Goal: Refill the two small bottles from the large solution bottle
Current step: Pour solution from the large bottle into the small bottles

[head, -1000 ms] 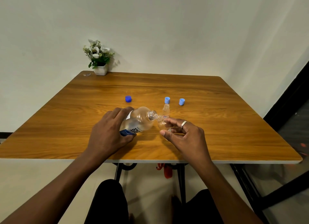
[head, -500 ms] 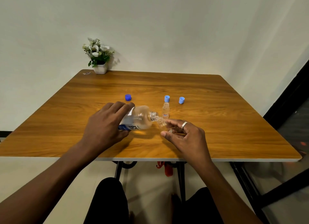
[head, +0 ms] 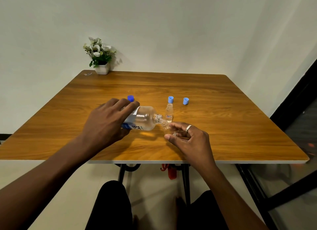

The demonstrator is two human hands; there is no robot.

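Fingers of our left hand (head: 106, 125) gripped the large bottle (head: 146, 118) and had tipped it flatter, mouth to the small bottle (head: 165, 125) our right hand (head: 192, 144) pinched at 3 o'clock; pouring likely began.

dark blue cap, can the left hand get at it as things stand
Probably not yet: the dark blue cap lies uncovered just past the left hand, but that hand grips the tipped large bottle.

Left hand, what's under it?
The big bottle, tipped toward a small bottle in the right hand. Its label partly shows; the left hand covers its base.
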